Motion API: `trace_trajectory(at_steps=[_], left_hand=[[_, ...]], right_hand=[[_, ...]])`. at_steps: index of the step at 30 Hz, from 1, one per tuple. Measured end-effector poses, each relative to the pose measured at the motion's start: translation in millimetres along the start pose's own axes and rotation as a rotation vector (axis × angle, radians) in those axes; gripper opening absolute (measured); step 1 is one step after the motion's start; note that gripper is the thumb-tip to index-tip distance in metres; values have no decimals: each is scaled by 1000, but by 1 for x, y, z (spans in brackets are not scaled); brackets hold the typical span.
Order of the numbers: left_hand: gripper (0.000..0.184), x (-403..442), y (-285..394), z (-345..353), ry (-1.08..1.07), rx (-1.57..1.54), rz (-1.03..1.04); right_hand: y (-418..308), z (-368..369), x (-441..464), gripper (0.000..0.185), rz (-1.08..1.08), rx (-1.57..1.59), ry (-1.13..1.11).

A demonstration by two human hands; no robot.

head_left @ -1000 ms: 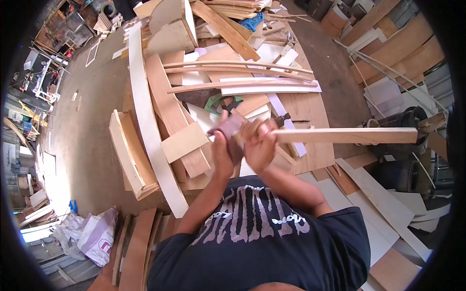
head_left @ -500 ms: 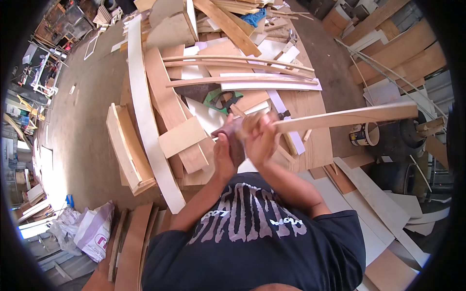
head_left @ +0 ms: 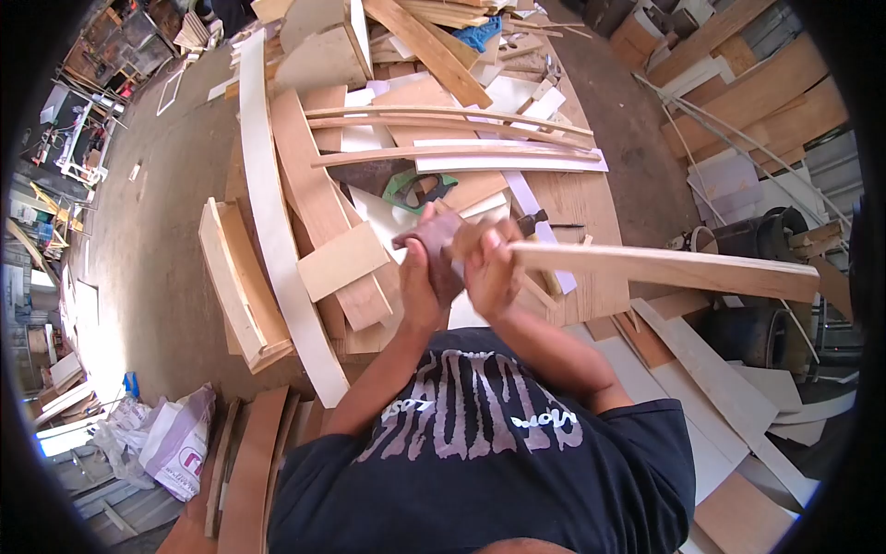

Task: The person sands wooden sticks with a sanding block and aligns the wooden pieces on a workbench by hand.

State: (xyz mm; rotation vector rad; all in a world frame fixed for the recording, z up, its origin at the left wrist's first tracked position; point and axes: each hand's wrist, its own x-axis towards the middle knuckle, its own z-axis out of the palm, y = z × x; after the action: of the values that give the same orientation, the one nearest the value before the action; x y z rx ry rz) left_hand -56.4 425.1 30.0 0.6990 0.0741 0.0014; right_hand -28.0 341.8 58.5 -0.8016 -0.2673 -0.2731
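My left hand is closed on a folded reddish-brown sheet that looks like sandpaper, its thumb upright along the near side. Close beside it, my right hand grips one end of a long flat wooden strip, which sticks out to the right beyond the table. The held end of the strip is hidden by my fingers, which are slightly blurred. I cannot tell whether it touches the sandpaper. Just beyond my hands lie a green-handled saw and a black tool head, perhaps a hammer.
Wooden strips and boards cover the worktable. A long white board and a shallow wooden box lie on the left. Panels lean at the right, near a dark bucket. Plastic bags lie lower left.
The wooden strip's far end has swung down toward me. My right hand has moved slightly left and down, and my left hand with the sandpaper has shifted slightly left.
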Motion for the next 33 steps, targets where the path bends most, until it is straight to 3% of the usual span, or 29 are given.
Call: trace_trajectory(at_steps=[3,5,6,9,10,11,13,16,19,23,24,27,29,31,33], left_hand=[[74,-2,-2,-9,-8,100,13],[73,-11,-12,-11,-92,204,21],[74,-16,-18,-8,-54,281,5],[72,-7,-9,-13,-100,151,-53],[71,-2,-1,-4,-36,-13,-40],[73,1,7,-7,-43,141,-6],[74,-5,0,-5,-23,126,0],[74,-15,-7,-4,-84,296,-27],[75,0,6,5,-76,58,-22],[73,-4,4,7,-67,55,-25],[73,-4,-12,-3,-146,157,63],[73,-5,-3,-1,-88,369,51],[72,2,14,17,-36,65,52],[71,4,20,13,-73,115,101],[73,-6,12,13,-51,181,101]], right_hand=[[1,-8,-14,29,-27,-61,-72],[0,-2,8,29,-33,25,97],[-2,-2,23,29,-111,11,73],[-4,-2,15,29,-7,56,63],[-3,-5,-2,29,117,-8,107],[-1,-7,-13,28,38,33,-9],[-2,-7,-15,29,26,16,-41],[-6,-3,18,31,-26,63,53],[-8,0,6,32,62,105,84],[-7,-1,1,30,-12,75,-52],[-10,2,14,30,-42,99,-27],[-18,9,27,30,-59,113,16],[-13,0,4,31,76,73,47],[-16,9,-6,31,-21,102,-40],[-15,6,3,31,30,139,2]])
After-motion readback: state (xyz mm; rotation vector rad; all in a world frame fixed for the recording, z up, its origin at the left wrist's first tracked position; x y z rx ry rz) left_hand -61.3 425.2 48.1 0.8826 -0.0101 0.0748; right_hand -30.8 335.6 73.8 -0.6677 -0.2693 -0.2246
